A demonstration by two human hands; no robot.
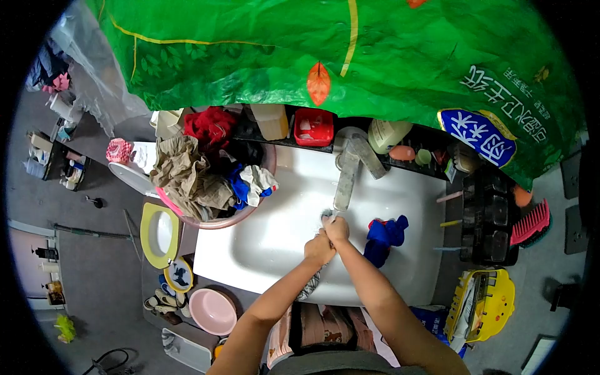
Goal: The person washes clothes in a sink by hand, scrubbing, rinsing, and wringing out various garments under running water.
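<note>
Over the white sink (281, 206), my left hand (319, 249) and my right hand (337, 230) are closed close together on a grey-and-white patterned cloth (310, 286). Part of the cloth hangs below my left hand toward the sink's near edge, and a small bit shows above my right hand. My fingers cover its middle. Just beyond my right hand is the tap (345, 184). To the right, a bunched blue cloth (382, 242) with a little red lies in the sink.
A pink basin (228, 220) heaped with clothes (187, 178) rests on the sink's left side. Bottles and a red box (314, 127) line the back ledge. Green plastic sheeting (262, 56) hangs above. A yellow basket (497, 306) stands right; a toilet seat (147, 234) is left.
</note>
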